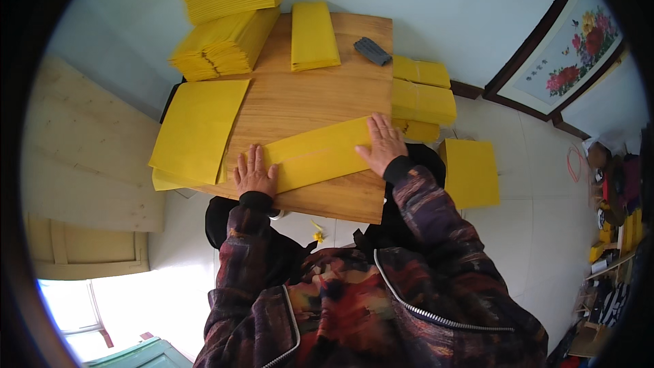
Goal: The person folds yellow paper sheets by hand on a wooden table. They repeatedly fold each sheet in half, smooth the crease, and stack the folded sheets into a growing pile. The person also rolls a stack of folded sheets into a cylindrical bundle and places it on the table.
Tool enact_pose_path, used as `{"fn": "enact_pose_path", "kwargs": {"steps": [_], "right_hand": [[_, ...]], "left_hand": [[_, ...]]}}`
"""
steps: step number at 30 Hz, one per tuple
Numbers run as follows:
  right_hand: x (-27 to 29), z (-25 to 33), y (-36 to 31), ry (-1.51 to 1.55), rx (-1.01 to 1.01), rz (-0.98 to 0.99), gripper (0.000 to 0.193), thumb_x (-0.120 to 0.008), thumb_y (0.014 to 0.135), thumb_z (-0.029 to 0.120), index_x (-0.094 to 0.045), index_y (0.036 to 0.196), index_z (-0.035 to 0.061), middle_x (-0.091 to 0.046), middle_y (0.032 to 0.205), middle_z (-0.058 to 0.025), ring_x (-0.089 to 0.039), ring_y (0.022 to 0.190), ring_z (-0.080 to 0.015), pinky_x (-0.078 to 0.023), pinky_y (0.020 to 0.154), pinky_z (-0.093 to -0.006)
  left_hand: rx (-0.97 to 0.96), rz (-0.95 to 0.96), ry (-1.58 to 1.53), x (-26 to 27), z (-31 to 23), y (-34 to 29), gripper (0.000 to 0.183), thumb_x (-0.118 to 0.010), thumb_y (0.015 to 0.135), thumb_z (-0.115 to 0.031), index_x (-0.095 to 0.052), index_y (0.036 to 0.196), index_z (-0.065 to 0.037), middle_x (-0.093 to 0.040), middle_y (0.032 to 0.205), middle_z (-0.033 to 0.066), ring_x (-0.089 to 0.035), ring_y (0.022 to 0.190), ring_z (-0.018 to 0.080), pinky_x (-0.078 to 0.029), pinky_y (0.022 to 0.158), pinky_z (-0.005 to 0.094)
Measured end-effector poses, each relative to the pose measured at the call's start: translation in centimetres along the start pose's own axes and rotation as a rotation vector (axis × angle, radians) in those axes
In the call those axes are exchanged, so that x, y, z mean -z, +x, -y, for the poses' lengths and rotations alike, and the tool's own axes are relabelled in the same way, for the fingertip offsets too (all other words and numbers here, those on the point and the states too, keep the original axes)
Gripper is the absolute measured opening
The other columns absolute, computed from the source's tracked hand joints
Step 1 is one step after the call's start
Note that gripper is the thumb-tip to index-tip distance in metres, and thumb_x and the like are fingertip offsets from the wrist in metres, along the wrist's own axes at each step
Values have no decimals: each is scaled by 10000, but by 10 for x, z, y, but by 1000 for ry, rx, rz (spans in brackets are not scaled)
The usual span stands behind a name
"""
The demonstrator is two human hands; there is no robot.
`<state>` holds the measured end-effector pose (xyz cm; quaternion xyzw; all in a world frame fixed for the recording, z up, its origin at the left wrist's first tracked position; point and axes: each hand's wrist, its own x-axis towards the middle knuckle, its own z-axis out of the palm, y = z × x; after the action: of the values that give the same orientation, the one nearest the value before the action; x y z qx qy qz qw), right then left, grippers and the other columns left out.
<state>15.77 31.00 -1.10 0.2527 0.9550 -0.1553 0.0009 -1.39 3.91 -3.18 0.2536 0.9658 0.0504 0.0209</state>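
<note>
A long folded sheet of yellow paper (317, 153) lies slantwise near the front edge of the wooden table (306, 99). My left hand (256, 174) rests on its left end, fingers stretched out and slightly apart. On its right end my right hand (383, 142) lies flat with the fingers extended. Neither hand grips anything; both press down from above. Close to my left hand, flat yellow sheets (197, 129) are stacked at the table's left edge, the lower ones sticking out a little.
Thick yellow bundles (225, 41) are piled at the far left, beside a narrow folded yellow stack (314, 35). A dark grey cloth-like item (372, 50) lies far right. More yellow bundles (424, 101) and a yellow block (471, 173) stand right of the table. A cluttered shelf (616, 245) is farther right.
</note>
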Motion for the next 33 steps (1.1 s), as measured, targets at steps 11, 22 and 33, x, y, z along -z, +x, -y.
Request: {"fn": "enact_pose_path", "kwargs": {"steps": [11, 22, 33], "right_hand": [[21, 81, 28, -36, 402, 116, 612, -711, 761, 300, -479, 1281, 75, -474, 1335, -139, -418, 1272, -304, -368, 1020, -487], [6, 81, 25, 130, 329, 376, 498, -795, 676, 289, -575, 1031, 18, -617, 1027, -199, -600, 958, -362, -493, 813, -403], [31, 103, -6, 734, 328, 385, 179, -699, 796, 104, -571, 845, -12, -584, 729, -46, -537, 690, -109, -454, 622, -299]], "left_hand": [[-53, -22, -83, 9, 9, -19, 680, -470, 906, -506, -285, 1491, -213, -225, 1572, -5, -158, 1452, 301, -116, 1149, 526], [489, 445, -1872, -30, -12, -134, 240, -671, 898, -315, -559, 1018, -140, -663, 892, 33, -658, 807, 153, -516, 684, 307], [352, 173, -2055, 4, -35, -118, 234, -670, 876, -120, -625, 1100, -69, -682, 991, 51, -659, 863, 170, -533, 791, 334]]}}
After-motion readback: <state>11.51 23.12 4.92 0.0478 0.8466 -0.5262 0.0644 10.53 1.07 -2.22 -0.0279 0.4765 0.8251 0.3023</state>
